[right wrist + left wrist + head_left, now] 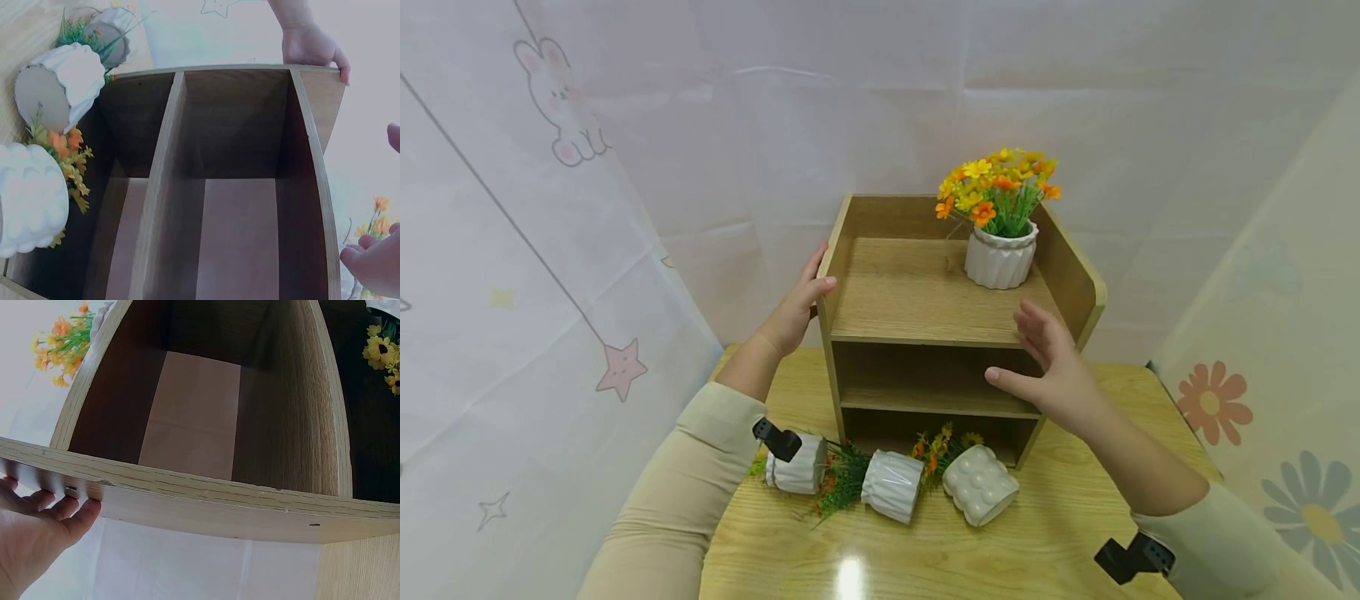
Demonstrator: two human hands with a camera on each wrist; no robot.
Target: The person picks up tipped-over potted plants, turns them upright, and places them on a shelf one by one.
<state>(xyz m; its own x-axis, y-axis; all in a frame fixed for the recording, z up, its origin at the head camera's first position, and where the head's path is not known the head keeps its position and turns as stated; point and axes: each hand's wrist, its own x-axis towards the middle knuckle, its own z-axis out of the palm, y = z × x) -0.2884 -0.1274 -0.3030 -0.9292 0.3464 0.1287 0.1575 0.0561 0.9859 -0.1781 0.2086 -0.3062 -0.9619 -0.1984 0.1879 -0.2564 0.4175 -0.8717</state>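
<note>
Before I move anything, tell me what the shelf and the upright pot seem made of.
Shelf: probably wood-effect board, satin finish, given its grain and paler edges. Upright pot: likely glazed ceramic, given its white sheen, though plastic is possible.

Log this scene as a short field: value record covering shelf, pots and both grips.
shelf: wooden shelf unit, upright on table
top_level: white flowerpot, upright, toward right side, yellow and orange flowers
lying_on_table: left pot, middle pot, bubbled right pot
left_grip: left grip holds shelf unit's left side panel
right_grip: right grip open, holding nothing, near shelf unit's right front
</note>
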